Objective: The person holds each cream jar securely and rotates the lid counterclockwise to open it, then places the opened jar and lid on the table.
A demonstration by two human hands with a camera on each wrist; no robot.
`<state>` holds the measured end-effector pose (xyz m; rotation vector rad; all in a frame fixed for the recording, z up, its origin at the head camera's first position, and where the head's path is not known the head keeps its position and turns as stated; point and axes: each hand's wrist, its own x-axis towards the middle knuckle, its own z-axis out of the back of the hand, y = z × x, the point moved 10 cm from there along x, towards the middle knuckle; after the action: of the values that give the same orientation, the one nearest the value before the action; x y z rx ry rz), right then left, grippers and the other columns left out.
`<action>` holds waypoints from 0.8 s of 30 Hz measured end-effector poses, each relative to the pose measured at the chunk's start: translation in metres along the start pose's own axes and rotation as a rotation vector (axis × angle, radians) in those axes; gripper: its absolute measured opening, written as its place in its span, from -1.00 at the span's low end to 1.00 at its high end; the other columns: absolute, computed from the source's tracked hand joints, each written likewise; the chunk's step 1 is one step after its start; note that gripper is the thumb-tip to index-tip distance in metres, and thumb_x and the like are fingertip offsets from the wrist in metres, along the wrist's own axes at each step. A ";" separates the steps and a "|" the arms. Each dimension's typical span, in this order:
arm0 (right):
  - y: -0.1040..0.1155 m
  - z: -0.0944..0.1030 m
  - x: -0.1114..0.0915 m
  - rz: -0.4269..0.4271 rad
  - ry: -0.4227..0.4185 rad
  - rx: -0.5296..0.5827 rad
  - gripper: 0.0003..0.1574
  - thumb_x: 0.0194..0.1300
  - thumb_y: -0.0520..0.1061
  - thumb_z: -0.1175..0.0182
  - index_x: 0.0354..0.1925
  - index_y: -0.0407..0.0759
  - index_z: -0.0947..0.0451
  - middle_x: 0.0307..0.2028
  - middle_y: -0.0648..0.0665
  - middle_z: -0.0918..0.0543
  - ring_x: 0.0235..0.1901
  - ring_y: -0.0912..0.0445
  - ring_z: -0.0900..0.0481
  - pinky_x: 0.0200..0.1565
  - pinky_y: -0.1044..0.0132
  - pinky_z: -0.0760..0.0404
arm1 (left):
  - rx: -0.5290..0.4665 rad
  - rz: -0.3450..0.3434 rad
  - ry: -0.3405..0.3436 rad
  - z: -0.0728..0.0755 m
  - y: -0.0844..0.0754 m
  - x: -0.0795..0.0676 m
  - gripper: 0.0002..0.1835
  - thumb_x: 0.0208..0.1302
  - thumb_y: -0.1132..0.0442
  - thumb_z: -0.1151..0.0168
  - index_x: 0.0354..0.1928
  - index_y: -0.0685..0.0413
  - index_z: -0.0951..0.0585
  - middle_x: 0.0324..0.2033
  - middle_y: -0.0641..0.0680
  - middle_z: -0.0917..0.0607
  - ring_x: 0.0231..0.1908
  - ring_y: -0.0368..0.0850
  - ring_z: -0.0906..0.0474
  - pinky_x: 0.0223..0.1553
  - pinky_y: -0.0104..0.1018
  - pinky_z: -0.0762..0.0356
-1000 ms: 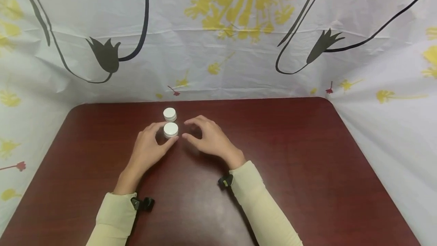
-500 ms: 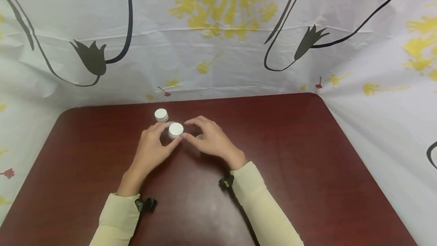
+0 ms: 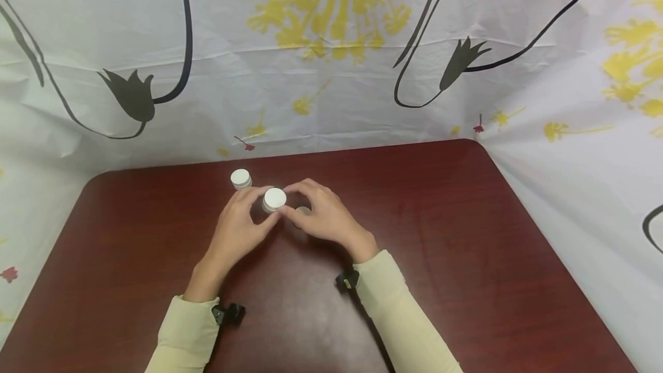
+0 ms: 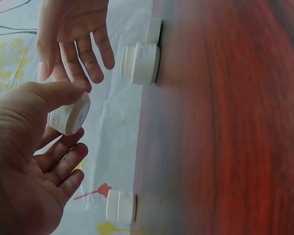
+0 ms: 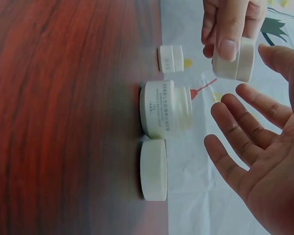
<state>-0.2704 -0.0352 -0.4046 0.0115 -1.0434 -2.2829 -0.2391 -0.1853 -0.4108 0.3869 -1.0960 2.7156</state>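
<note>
Jar [image 5: 225, 63] is farther right of small jar [image 3: 240, 178] now, left hand [image 3: 238, 228] pinching it above table [image 3: 440, 246], lid [image 5: 245, 59] up, axis slightly tilted, right hand [image 3: 327, 213] loose beside it, only wrist views showing uncapped jar's [image 5: 159, 110] neck.

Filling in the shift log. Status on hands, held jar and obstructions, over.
Left hand gripping capped jar, lifted off table. Right hand beside it, touch unclear. Uncapped jar and loose lid nearby on table; apparently nothing blocking.
</note>
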 end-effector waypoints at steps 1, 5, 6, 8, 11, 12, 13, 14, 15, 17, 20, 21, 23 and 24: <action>0.000 0.001 -0.001 -0.001 -0.004 -0.007 -0.48 0.45 0.17 -0.35 0.22 -0.04 -0.65 0.09 -0.04 -0.73 0.14 0.05 -0.69 0.24 0.05 -0.65 | -0.002 -0.002 0.002 -0.001 -0.001 0.000 -0.42 0.26 0.10 -0.56 0.27 0.15 -0.65 0.16 0.19 -0.72 0.29 0.17 -0.56 0.34 0.20 -0.50; 0.000 0.004 -0.005 0.000 -0.015 -0.026 -0.49 0.44 0.17 -0.36 0.21 -0.04 -0.66 0.06 0.01 -0.73 0.07 0.11 -0.69 0.18 0.10 -0.67 | -0.005 0.000 0.010 -0.005 -0.004 0.000 -0.42 0.26 0.11 -0.56 0.27 0.15 -0.65 0.16 0.19 -0.71 0.28 0.17 -0.57 0.35 0.20 -0.50; 0.000 0.004 -0.005 0.000 -0.017 -0.025 -0.49 0.44 0.16 -0.36 0.22 -0.05 -0.66 0.06 0.00 -0.73 0.05 0.11 -0.69 0.16 0.10 -0.67 | -0.005 -0.001 0.012 -0.005 -0.005 0.000 -0.43 0.26 0.11 -0.56 0.27 0.15 -0.65 0.16 0.19 -0.71 0.27 0.17 -0.57 0.35 0.20 -0.51; 0.000 0.005 -0.007 -0.004 -0.020 -0.024 -0.48 0.44 0.16 -0.37 0.21 -0.05 -0.66 0.05 -0.01 -0.73 0.03 0.10 -0.68 0.14 0.10 -0.68 | -0.002 -0.003 0.015 -0.006 -0.007 0.000 -0.43 0.26 0.11 -0.56 0.27 0.15 -0.65 0.15 0.18 -0.70 0.24 0.17 -0.58 0.33 0.19 -0.52; -0.002 0.006 -0.010 -0.013 -0.025 -0.015 -0.49 0.43 0.16 -0.37 0.21 -0.05 -0.66 0.04 -0.02 -0.72 -0.02 0.06 -0.68 0.11 0.11 -0.67 | 0.001 -0.006 0.020 -0.007 -0.010 -0.001 -0.43 0.27 0.10 -0.56 0.27 0.14 -0.65 0.15 0.18 -0.69 0.21 0.17 -0.59 0.30 0.18 -0.54; -0.003 0.006 -0.010 -0.015 -0.025 -0.011 -0.48 0.43 0.16 -0.37 0.21 -0.05 -0.66 0.03 -0.02 -0.72 -0.03 0.05 -0.68 0.10 0.11 -0.67 | 0.003 -0.007 0.021 -0.007 -0.011 -0.001 -0.42 0.27 0.10 -0.56 0.27 0.14 -0.65 0.15 0.18 -0.69 0.21 0.17 -0.59 0.29 0.19 -0.54; -0.003 0.006 -0.011 -0.018 -0.023 -0.007 -0.48 0.43 0.17 -0.37 0.21 -0.04 -0.65 0.03 -0.01 -0.71 -0.04 0.05 -0.68 0.09 0.12 -0.67 | 0.005 -0.010 0.021 -0.008 -0.012 -0.001 -0.42 0.26 0.11 -0.56 0.28 0.13 -0.64 0.15 0.18 -0.69 0.21 0.18 -0.59 0.29 0.19 -0.54; -0.004 0.006 -0.012 -0.020 -0.021 -0.003 -0.48 0.43 0.17 -0.37 0.21 -0.04 -0.65 0.01 -0.01 -0.71 -0.05 0.04 -0.68 0.07 0.13 -0.67 | 0.006 -0.013 0.021 -0.008 -0.013 -0.001 -0.42 0.26 0.12 -0.57 0.28 0.13 -0.64 0.16 0.18 -0.69 0.22 0.18 -0.59 0.29 0.20 -0.54; -0.004 0.006 -0.013 -0.018 -0.019 0.001 -0.47 0.43 0.17 -0.37 0.21 -0.04 -0.65 0.00 -0.01 -0.70 -0.05 0.04 -0.68 0.06 0.14 -0.67 | 0.006 -0.016 0.021 -0.008 -0.014 -0.001 -0.42 0.25 0.13 -0.57 0.28 0.13 -0.64 0.16 0.18 -0.69 0.22 0.19 -0.59 0.30 0.20 -0.53; -0.004 0.006 -0.015 -0.018 -0.017 -0.001 -0.46 0.42 0.18 -0.38 0.22 -0.04 -0.64 -0.01 -0.01 -0.70 -0.05 0.05 -0.67 0.04 0.15 -0.67 | 0.006 -0.025 0.020 -0.009 -0.016 0.000 -0.42 0.23 0.16 -0.58 0.28 0.13 -0.64 0.16 0.19 -0.69 0.23 0.20 -0.58 0.30 0.21 -0.53; -0.005 0.007 -0.017 -0.031 -0.023 -0.020 -0.46 0.40 0.21 -0.39 0.20 0.00 -0.64 -0.04 0.00 -0.70 -0.06 0.08 -0.67 0.00 0.18 -0.66 | 0.013 -0.036 0.026 -0.011 -0.019 0.000 -0.42 0.22 0.20 -0.58 0.27 0.12 -0.65 0.16 0.19 -0.68 0.23 0.19 -0.56 0.30 0.21 -0.52; -0.006 0.008 -0.017 -0.037 -0.029 -0.027 -0.46 0.39 0.22 -0.40 0.20 0.01 -0.65 -0.05 0.01 -0.70 -0.07 0.10 -0.67 -0.01 0.18 -0.66 | 0.017 -0.039 0.028 -0.012 -0.020 0.000 -0.42 0.21 0.21 -0.59 0.27 0.12 -0.65 0.16 0.19 -0.68 0.23 0.19 -0.56 0.29 0.21 -0.52; -0.006 0.009 -0.018 -0.050 -0.041 -0.048 -0.45 0.37 0.24 -0.41 0.18 0.02 -0.65 -0.08 0.01 -0.71 -0.09 0.13 -0.66 -0.04 0.19 -0.66 | 0.023 -0.046 0.033 -0.014 -0.021 0.000 -0.42 0.19 0.23 -0.59 0.27 0.12 -0.65 0.16 0.19 -0.68 0.23 0.18 -0.55 0.29 0.20 -0.53; -0.006 0.010 -0.018 -0.055 -0.048 -0.055 -0.46 0.36 0.25 -0.41 0.17 0.02 -0.66 -0.09 0.01 -0.71 -0.11 0.15 -0.66 -0.06 0.20 -0.65 | 0.026 -0.048 0.036 -0.015 -0.022 0.000 -0.41 0.19 0.24 -0.59 0.27 0.13 -0.65 0.16 0.19 -0.67 0.23 0.18 -0.55 0.28 0.19 -0.53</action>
<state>-0.2617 -0.0157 -0.4061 -0.0377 -1.0153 -2.3718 -0.2353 -0.1591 -0.4068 0.3622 -1.0300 2.6860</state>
